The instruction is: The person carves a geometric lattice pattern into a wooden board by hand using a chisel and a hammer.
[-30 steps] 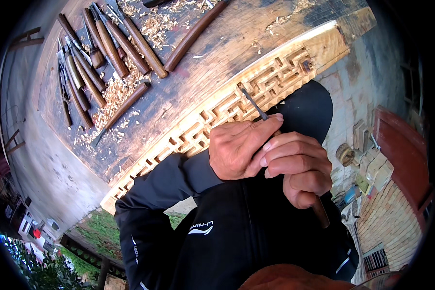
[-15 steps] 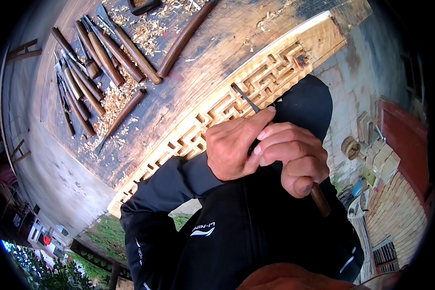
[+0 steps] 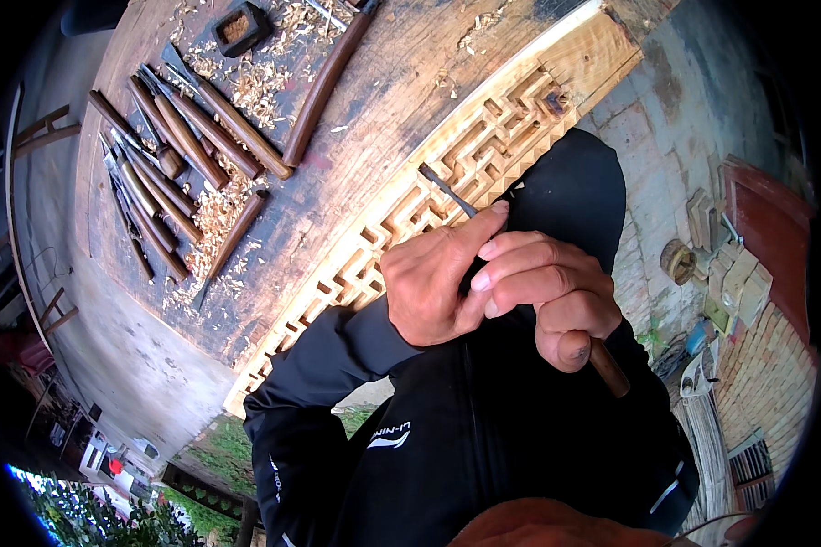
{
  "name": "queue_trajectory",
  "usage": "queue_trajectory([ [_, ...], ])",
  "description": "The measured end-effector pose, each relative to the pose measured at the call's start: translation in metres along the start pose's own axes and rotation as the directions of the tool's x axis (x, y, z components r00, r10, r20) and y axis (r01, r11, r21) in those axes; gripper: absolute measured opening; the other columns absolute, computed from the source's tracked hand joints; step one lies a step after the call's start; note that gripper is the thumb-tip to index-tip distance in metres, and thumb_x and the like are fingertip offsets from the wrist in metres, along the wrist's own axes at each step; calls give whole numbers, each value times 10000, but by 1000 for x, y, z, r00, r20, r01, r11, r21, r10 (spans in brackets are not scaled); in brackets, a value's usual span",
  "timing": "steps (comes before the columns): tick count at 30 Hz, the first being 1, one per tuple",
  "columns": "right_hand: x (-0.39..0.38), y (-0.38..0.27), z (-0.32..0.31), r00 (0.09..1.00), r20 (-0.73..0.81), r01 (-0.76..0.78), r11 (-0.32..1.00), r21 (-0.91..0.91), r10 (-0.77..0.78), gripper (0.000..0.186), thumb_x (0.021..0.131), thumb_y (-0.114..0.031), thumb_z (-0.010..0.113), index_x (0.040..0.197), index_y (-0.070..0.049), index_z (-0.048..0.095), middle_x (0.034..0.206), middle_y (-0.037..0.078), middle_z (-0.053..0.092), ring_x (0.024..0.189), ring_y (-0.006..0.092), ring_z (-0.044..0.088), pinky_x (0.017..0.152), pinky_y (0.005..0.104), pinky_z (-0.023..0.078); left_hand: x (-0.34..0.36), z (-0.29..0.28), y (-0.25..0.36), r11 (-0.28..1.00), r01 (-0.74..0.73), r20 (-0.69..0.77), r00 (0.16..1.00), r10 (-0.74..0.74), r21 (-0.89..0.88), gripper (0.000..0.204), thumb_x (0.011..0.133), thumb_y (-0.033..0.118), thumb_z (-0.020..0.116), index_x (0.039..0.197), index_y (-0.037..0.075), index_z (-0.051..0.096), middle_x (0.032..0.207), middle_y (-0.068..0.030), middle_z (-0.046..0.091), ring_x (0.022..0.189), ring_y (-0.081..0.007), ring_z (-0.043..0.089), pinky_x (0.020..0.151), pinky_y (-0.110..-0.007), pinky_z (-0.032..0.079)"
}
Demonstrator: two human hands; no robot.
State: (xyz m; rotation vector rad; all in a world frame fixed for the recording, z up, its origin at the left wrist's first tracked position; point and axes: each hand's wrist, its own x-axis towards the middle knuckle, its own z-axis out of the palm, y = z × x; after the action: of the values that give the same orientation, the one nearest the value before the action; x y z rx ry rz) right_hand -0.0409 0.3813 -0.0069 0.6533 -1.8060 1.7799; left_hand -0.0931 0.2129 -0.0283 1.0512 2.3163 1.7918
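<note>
since half a second ago, the hand tools at the upper left have slid lower in the frame, the dark rectangular box (image 3: 255,27) at the top has come wholly into view, and the tip of my chisel (image 3: 449,193) sits a little farther left. both my hands are clamped on that chisel. my left hand (image 3: 436,284), at the middle of the frame, is closed about its lower part, a fingertip near the steel shank; my right hand (image 3: 549,290), just beside it on the right, has its fingers curled around the wooden handle (image 3: 608,369), whose butt sticks out below my grip. the chisel slants up and left, its tip at the carved wooden board (image 3: 410,219), which runs from the lower left to the upper right, cut with an angular fret pattern and plain at its upper-right end. the board lies along the near edge of the wooden workbench (image 3: 365,155). at the upper left, a cluster of wood-handled carving tools (image 3: 187,137) rests among pale shavings (image 3: 219,214), with one more tool (image 3: 237,232) lying just below them and a long dark wooden bar (image 3: 328,87) to their right. my black sleeve (image 3: 337,346) crosses in front of the board's lower part.
</note>
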Motion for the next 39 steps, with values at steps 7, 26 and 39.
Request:
queue_trajectory([
  [7, 0, 1, 5, 999, -41, -35, 999, 31, 36, 559, 1202, -453, 307, 891, -27, 492, 888, 233, 707, 826, 406, 751, 894, 640, 608, 1, -1, 1, 1000, 20, -17, 1000, -20, -7, 505, 864, 173, 793, 1309, -49, 709, 1047, -162, 799, 745, -280, 771, 666, -342, 602],
  [26, 30, -29, -10, 991, -136, 13, 993, 121, 3, 723, 1140, -672, 213, 853, -64, 479, 775, 136, 700, 748, 335, 751, 745, 544, 659, 1, -7, -1, 985, -162, 79, 983, 167, -66, 774, 905, 193, 795, 1578, -54, 503, 1469, -214, 683, 774, -229, 749, 656, -341, 601],
  [39, 96, 2, -4, 983, 149, -141, 951, 274, 103, 667, 1150, -637, 302, 808, -82, 446, 678, 87, 632, 423, 114, 448, 369, 273, 338, -6, -13, 1, 994, -66, 31, 997, 69, -87, 915, 884, 174, 823, 1641, -81, 376, 1549, -234, 608, 820, -271, 771, 680, -364, 613],
])
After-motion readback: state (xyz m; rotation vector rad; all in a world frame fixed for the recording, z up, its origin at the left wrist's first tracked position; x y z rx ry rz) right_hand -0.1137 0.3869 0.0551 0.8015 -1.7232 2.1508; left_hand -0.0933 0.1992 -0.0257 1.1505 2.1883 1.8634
